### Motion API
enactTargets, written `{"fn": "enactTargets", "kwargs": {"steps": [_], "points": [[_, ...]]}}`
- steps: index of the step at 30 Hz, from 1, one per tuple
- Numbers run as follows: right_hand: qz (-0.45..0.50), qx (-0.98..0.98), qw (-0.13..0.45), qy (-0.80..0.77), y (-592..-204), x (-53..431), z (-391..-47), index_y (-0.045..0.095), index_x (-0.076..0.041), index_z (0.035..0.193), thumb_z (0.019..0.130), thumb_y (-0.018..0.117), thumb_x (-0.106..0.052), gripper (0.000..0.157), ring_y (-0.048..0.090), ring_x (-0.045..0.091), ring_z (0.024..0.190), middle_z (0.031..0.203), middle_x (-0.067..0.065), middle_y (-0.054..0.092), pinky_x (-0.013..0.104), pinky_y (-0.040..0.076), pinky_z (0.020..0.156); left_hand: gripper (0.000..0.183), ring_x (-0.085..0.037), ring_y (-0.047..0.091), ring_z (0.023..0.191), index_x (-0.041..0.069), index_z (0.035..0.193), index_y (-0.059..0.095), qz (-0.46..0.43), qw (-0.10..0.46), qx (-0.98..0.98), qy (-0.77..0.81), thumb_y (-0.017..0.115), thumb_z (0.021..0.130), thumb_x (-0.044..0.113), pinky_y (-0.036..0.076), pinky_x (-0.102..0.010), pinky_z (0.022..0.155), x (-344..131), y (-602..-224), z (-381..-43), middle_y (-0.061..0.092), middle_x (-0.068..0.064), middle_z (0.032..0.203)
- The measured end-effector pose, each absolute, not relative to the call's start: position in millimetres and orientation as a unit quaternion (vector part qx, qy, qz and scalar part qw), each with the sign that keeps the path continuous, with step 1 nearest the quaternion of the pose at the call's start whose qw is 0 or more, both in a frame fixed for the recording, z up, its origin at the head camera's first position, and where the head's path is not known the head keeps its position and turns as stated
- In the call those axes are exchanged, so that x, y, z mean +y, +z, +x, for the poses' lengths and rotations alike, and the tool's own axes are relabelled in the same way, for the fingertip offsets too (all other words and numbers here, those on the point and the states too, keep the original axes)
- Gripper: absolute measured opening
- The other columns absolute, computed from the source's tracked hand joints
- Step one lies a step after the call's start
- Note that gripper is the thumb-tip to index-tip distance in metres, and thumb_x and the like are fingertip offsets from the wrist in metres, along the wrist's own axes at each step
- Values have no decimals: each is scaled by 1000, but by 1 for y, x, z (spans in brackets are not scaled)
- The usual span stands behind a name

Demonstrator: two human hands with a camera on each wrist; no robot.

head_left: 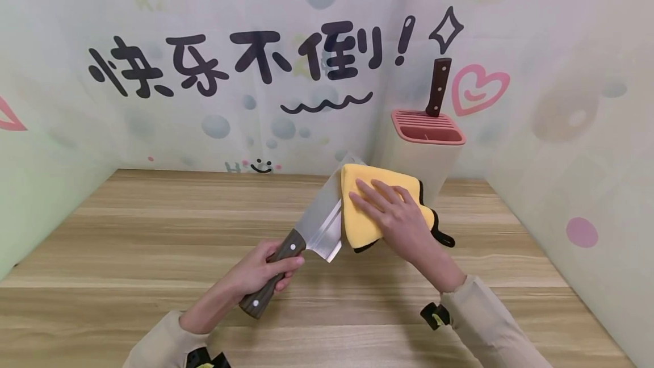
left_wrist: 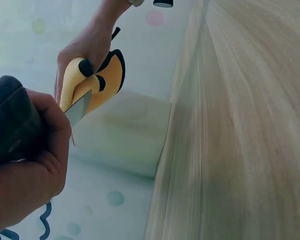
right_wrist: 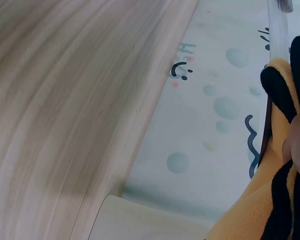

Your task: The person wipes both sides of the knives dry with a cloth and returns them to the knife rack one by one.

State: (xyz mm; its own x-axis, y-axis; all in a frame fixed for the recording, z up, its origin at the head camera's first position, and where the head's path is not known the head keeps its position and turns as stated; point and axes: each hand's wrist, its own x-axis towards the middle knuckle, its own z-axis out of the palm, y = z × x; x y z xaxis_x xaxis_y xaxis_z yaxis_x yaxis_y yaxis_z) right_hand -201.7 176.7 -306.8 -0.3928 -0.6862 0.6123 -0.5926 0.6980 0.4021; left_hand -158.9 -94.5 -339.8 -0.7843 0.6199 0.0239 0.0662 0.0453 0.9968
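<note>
My left hand (head_left: 258, 270) grips the dark wooden handle (head_left: 263, 297) of a wide-bladed cleaver. The blade (head_left: 321, 217) is held above the table, angled away to the upper right. A yellow cloth (head_left: 360, 229) with black edging is folded over the blade's far part, hiding much of it. My right hand (head_left: 398, 220) holds this cloth against the blade, fingers spread over the top face. From the left wrist view, the cloth (left_wrist: 107, 87) wraps both sides of the blade. In the right wrist view, a digit (right_wrist: 299, 147) presses the cloth's underside.
Behind the cloth stands a cream knife block (head_left: 421, 161) with a pink slotted top. One brown-handled knife (head_left: 438, 87) stands upright in it. The wood-grain table (head_left: 153, 231) meets a printed backdrop (head_left: 306, 141) at the back and sides.
</note>
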Motion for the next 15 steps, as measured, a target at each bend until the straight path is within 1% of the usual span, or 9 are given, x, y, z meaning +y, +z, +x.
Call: {"fn": "enactTargets", "kwargs": {"steps": [5, 9, 15], "points": [[353, -850, 388, -45, -308, 182, -205, 57, -12, 119, 71, 65, 7, 53, 48, 31, 111, 126, 10, 51, 46, 44, 79, 26, -5, 44, 46, -7, 87, 43, 253, 211, 690, 645, 53, 90, 17, 39, -18, 43, -95, -340, -159, 46, -1, 61], [332, -862, 382, -36, -309, 186, -207, 56, -11, 120, 74, 63, 7, 50, 47, 32, 111, 127, 11, 50, 47, 44, 78, 25, -5, 44, 46, -7, 87, 43, 255, 209, 689, 646, 53, 90, 16, 39, -17, 43, -96, -341, -159, 45, -1, 62], [316, -868, 382, -35, -311, 188, -208, 56, -11, 120, 75, 64, 6, 48, 48, 32, 110, 126, 12, 50, 47, 44, 78, 25, -5, 44, 46, -6, 86, 43, 254, 210, 691, 644, 53, 90, 17, 39, -18, 43, -96, -340, -159, 45, -1, 61]]}}
